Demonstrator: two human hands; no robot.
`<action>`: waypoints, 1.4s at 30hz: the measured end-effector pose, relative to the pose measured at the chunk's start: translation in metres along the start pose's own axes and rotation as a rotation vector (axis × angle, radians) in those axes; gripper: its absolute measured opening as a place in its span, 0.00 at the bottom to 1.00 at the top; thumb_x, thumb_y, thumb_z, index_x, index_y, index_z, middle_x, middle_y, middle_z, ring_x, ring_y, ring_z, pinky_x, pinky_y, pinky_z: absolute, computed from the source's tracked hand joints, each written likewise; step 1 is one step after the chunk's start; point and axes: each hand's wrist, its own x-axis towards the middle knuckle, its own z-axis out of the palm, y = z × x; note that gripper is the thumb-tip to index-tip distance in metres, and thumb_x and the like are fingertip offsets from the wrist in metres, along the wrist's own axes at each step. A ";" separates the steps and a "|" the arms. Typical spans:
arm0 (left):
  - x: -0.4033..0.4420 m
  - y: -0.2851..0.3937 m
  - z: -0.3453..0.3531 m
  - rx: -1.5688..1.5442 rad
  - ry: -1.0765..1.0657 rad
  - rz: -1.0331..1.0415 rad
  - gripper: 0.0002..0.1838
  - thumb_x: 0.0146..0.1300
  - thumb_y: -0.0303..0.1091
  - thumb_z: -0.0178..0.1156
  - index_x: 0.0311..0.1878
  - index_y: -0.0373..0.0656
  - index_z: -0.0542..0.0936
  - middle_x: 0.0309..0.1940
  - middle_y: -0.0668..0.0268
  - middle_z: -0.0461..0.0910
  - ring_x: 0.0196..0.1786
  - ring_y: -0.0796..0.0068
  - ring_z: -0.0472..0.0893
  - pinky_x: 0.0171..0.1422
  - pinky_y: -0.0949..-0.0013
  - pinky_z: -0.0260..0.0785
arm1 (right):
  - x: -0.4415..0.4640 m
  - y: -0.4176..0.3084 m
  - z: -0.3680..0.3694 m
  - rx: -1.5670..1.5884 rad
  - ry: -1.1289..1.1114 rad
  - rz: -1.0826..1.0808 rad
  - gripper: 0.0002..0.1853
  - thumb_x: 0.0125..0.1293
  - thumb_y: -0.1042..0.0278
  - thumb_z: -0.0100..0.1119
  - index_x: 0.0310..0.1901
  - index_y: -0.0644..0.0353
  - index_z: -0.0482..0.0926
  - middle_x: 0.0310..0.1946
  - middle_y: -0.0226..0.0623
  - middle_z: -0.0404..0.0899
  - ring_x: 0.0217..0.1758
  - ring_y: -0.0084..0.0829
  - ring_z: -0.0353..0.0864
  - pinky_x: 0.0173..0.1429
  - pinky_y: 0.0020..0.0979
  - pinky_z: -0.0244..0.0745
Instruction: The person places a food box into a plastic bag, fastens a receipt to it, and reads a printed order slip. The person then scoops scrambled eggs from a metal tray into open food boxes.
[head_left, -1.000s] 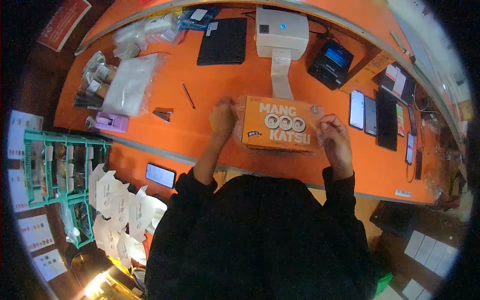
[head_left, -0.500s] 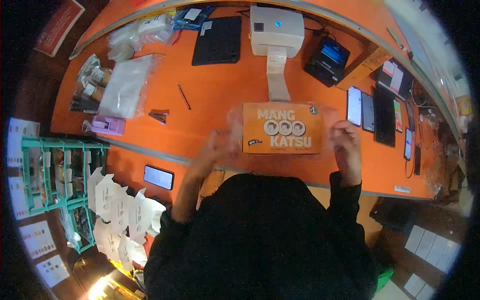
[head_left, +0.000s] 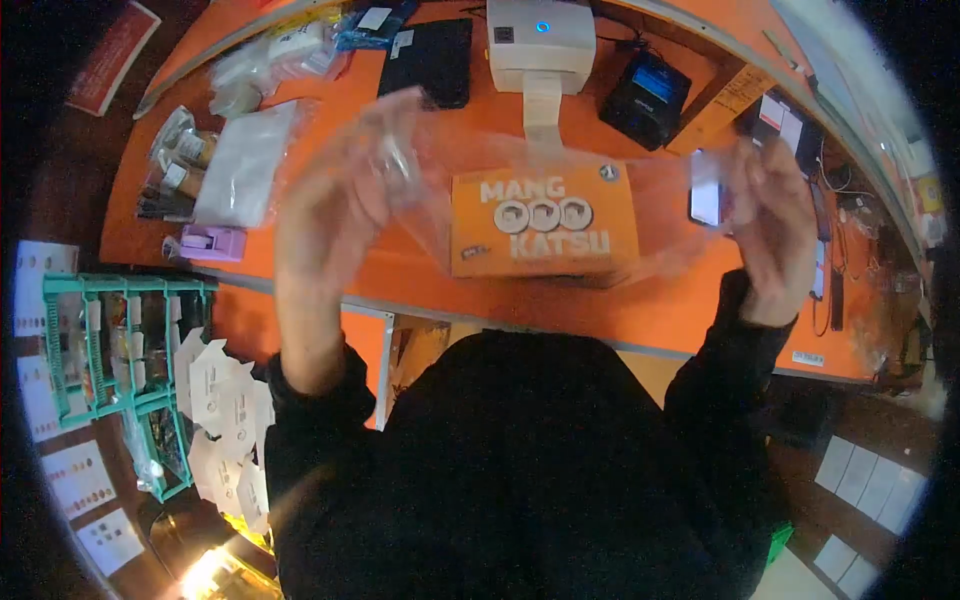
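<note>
An orange box (head_left: pixel 545 222) marked "MANG KATSU" sits inside a clear plastic bag (head_left: pixel 425 215) over the orange counter. To the left of the box, my left hand (head_left: pixel 335 215) is raised with its fingers closed on the bag's left side; its outline is blurred. My right hand (head_left: pixel 775 215), to the right of the box, pinches the bag's right side. Between both hands the plastic is stretched wide around the box. Behind the box, a strip of label paper (head_left: pixel 543 108) hangs from the white printer (head_left: pixel 540 50).
A dark device (head_left: pixel 645 100), a wooden post (head_left: pixel 720 105) and several phones (head_left: pixel 705 190) stand or lie at the right. To the left are flat plastic bags (head_left: pixel 245 165), a purple tape dispenser (head_left: pixel 212 243), a green rack (head_left: pixel 125 350) and folded white boxes (head_left: pixel 225 400).
Both hands have moved outward and up, away from the box, drawing the plastic wide. The box has shifted slightly left and up in view.
</note>
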 end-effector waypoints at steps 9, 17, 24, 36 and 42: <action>0.001 0.070 -0.017 -0.218 -0.024 0.004 0.34 0.54 0.40 0.55 0.59 0.33 0.54 0.60 0.49 0.53 0.58 0.58 0.62 0.61 0.55 0.54 | 0.054 -0.019 0.031 -0.031 -0.220 -0.116 0.13 0.57 0.71 0.49 0.45 0.63 0.68 0.35 0.40 0.74 0.35 0.30 0.76 0.36 0.27 0.74; -0.046 -0.004 -0.073 -0.015 0.124 0.177 0.38 0.50 0.43 0.58 0.60 0.35 0.54 0.61 0.56 0.54 0.61 0.58 0.60 0.62 0.57 0.53 | 0.035 0.061 0.020 -0.222 -0.229 -0.010 0.26 0.49 0.67 0.61 0.50 0.62 0.65 0.46 0.38 0.70 0.50 0.30 0.70 0.50 0.31 0.69; -0.079 -0.181 -0.169 1.139 0.343 -0.228 0.29 0.44 0.34 0.64 0.51 0.42 0.65 0.50 0.60 0.66 0.53 0.63 0.66 0.55 0.63 0.60 | -0.012 0.244 -0.059 -1.043 -0.469 0.131 0.39 0.38 0.69 0.67 0.56 0.62 0.59 0.50 0.41 0.66 0.54 0.37 0.65 0.56 0.34 0.62; -0.031 -0.232 -0.144 1.540 0.613 -0.428 0.15 0.52 0.39 0.54 0.38 0.38 0.74 0.32 0.52 0.76 0.35 0.52 0.76 0.35 0.61 0.68 | -0.026 0.342 -0.018 -1.138 -0.202 0.122 0.10 0.58 0.68 0.48 0.26 0.65 0.75 0.21 0.42 0.74 0.24 0.32 0.74 0.29 0.35 0.67; -0.069 -0.100 -0.120 1.032 0.521 -0.322 0.37 0.40 0.48 0.66 0.51 0.38 0.65 0.42 0.56 0.72 0.45 0.62 0.73 0.52 0.61 0.63 | 0.013 0.156 -0.021 -1.056 -0.419 0.502 0.10 0.53 0.65 0.55 0.32 0.63 0.74 0.24 0.36 0.75 0.32 0.33 0.73 0.38 0.35 0.68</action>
